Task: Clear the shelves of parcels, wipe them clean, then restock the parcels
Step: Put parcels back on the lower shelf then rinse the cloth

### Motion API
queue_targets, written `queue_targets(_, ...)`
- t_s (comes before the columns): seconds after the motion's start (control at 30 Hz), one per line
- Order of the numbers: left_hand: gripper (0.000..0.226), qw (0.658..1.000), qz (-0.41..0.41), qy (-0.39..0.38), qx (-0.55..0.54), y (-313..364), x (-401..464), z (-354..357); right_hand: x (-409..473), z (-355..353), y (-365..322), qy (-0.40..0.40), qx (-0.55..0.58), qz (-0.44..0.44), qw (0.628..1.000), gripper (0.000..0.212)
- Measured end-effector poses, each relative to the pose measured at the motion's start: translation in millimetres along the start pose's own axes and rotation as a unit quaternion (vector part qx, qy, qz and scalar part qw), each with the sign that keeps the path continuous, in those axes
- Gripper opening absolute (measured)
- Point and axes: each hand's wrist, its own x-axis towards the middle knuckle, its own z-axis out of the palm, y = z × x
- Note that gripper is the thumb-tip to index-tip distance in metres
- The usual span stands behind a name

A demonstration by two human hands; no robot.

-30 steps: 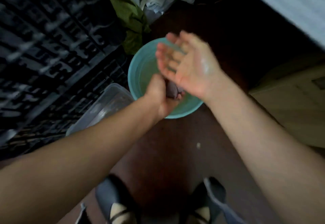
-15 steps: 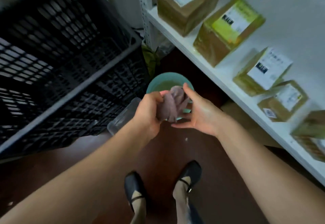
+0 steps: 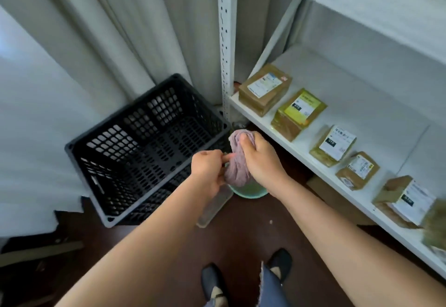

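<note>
Twisted mauve cloth [image 3: 237, 162] above teal basin [image 3: 251, 192]; five labelled parcels [image 3: 298, 113] line the white shelf [image 3: 321, 171].

Black crate [image 3: 144, 147] left, parcel-lined shelf [image 3: 299, 138] right.

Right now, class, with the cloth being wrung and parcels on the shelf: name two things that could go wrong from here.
1. Both hands, left and right, twist the purple cloth above the teal basin. Drips could miss it and wet the dark floor near the shoes.
2. Labelled parcels sit on the lower shelf. A damp cloth wiped there before clearing might smear their paper labels.
</note>
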Motion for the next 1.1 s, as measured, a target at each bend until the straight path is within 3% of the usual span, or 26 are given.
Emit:
queue_targets(0.07, 0.026, 0.994, 0.063, 0.048, 0.081, 16.6, -15.0, -8.0, -21.3, 0.3, -28.4, -0.012, -0.007, -0.060, 0.998, 0.029)
queue_targets(0.17, 0.012, 0.962, 0.166, 0.053, 0.211, 39.5, -48.2, -13.1, -51.3, 9.3, -56.9, -0.020, -0.031, -0.157, 0.987, 0.035)
queue_targets(0.27, 0.015, 0.944, 0.231, -0.089, 0.220, 59.8, -84.9, -16.9, -58.6, 2.0, -72.1, 0.020, -0.055, -0.191, 0.980, 0.044)
queue_targets(0.43, 0.022, 0.939, 0.210, -0.242, 0.127, 92.6, -142.1, -33.8, -55.9, -32.6, -108.5, 0.008, -0.072, -0.178, 0.981, 0.041)
queue_targets(0.53, 0.016, 0.931, 0.260, -0.198, 0.164, 110.2, -159.1, -48.0, -58.1, -53.6, -132.6, -0.028, -0.100, -0.182, 0.978, 0.049)
queue_targets(0.63, 0.011, 0.919, 0.285, -0.150, 0.229, 129.6, -162.4, -64.3, -66.5, -75.8, -154.3, -0.116, -0.179, -0.133, 0.968, 0.047)
queue_targets(0.83, 0.027, 0.853, 0.312, -0.070, 0.413, 171.1, -189.1, -81.6, -68.8, -102.5, -195.3, -0.187, -0.336, -0.100, 0.918, 0.044)
queue_targets(0.9, 0.018, 0.878, 0.304, -0.090, 0.359, 182.9, -198.4, -83.5, -63.9, -109.9, -206.8, -0.171, -0.328, -0.114, 0.922, 0.034)
queue_targets(1.0, 0.020, 0.944, 0.252, -0.155, 0.146, 198.2, -217.3, -85.3, -62.2, -120.2, -225.4, -0.103, -0.331, -0.112, 0.931, 0.032)
queue_targets(1.1, 0.025, 0.948, 0.245, -0.200, 0.019, 214.9, -235.4, -85.9, -66.2, -131.2, -244.6, -0.036, -0.319, -0.068, 0.945, 0.041)
